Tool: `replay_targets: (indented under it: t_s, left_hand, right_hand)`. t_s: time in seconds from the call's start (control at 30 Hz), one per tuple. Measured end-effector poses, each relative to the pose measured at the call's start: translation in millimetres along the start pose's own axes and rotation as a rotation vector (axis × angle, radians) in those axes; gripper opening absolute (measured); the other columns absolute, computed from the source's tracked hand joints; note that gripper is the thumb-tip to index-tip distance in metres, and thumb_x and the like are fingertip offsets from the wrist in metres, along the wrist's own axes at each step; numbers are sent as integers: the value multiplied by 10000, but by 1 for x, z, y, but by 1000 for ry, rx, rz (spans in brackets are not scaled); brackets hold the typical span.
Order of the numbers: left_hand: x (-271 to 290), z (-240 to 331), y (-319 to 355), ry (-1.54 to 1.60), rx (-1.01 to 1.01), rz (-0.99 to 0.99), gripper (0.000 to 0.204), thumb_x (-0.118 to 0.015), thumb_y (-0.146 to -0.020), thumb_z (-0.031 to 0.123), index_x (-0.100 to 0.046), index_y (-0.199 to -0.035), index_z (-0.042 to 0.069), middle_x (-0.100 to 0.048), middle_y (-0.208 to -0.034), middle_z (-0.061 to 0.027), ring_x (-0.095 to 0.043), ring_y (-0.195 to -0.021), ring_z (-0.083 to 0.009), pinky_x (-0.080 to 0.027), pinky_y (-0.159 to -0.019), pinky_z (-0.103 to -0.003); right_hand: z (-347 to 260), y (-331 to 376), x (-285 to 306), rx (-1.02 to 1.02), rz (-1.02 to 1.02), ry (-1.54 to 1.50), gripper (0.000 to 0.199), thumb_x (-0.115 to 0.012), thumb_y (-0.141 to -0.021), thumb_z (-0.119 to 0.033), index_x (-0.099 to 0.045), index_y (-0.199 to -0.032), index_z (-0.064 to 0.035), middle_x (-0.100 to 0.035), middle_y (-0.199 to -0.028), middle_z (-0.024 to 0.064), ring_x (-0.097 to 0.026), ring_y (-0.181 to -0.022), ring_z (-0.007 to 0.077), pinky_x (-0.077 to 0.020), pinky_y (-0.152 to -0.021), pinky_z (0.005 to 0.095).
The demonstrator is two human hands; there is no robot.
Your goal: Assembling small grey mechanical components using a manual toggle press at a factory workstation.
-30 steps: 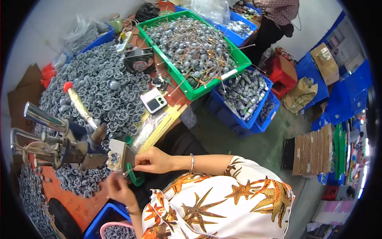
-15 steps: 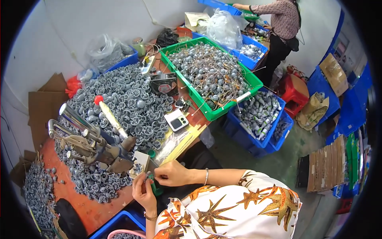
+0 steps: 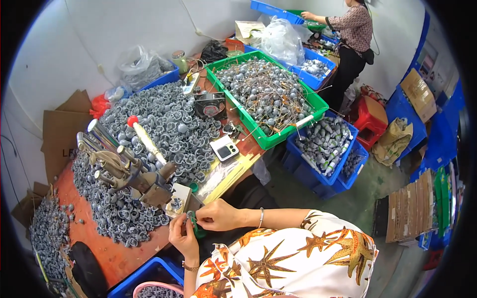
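My left hand [image 3: 183, 236] and my right hand [image 3: 217, 215] meet at the front edge of the orange workbench [image 3: 112, 256]. Together they pinch a small green part [image 3: 195, 227] with a thin wire end. Just behind them stands a hand press [image 3: 130, 171] with a red-knobbed lever [image 3: 144, 138] and a small white fixture plate [image 3: 176, 201]. A big heap of grey plastic caps [image 3: 164, 126] covers the bench around the press. My right wrist carries a thin bracelet, my left a band.
A green tray [image 3: 318, 107] of grey wired parts lies at the back right, beside a small digital scale [image 3: 224, 149]. Blue bins [image 3: 325, 149] of parts stand on the floor, another blue bin [image 3: 144, 278] is at my knees. A second person [image 3: 350, 39] works at the far bench by a red stool [image 3: 370, 115].
The view has shifted, so the bench sits further right and lower in the picture. My hands stay together on the small green part, now closer to the press.
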State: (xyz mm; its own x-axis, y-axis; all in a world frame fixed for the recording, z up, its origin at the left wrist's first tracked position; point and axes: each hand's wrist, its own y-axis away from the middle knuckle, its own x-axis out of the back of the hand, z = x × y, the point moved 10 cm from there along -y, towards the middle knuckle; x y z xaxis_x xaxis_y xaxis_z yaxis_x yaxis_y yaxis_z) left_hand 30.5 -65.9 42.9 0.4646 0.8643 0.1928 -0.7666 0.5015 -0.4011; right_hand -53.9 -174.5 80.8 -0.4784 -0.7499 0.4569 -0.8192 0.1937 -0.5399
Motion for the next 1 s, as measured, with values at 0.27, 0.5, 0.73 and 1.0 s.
replay_targets:
  t_s: [0.27,0.5,0.73,1.0]
  left_hand:
    - [5,17,8,-214,-105,-25,226,-634,-754,-83,-651,-967,-9,-639,-930,-150,-622,-819,-278,-493,-736,-333]
    - [5,-16,10,216,188,-65,199,-616,-824,-82,-623,-1014,-26,-640,-910,-64,-588,-678,-75,-493,-581,-196]
    - [-9,-16,10,381,309,-89,167,-596,-859,-29,-608,-1023,-57,-661,-904,-91,-618,-707,-101,-527,-642,-220]
    - [-14,-33,18,509,347,-97,200,-556,-886,-15,-620,-1068,-66,-665,-999,-113,-621,-759,-113,-498,-703,-213]
  right_hand:
    - [-3,7,-9,13,-81,37,130,-627,-761,-109,-531,-707,-39,-583,-647,120,-590,-620,330,-462,-554,408]
    - [14,10,-9,-90,-114,28,110,-633,-779,-115,-563,-740,-39,-588,-652,120,-596,-625,324,-462,-555,398]
    - [14,8,-11,-95,-62,-93,102,-624,-800,-125,-597,-756,-38,-599,-643,127,-602,-597,323,-453,-530,377]
    - [28,3,-19,-260,-73,-463,158,-612,-850,-129,-582,-747,-13,-592,-586,56,-576,-526,131,-447,-506,274]
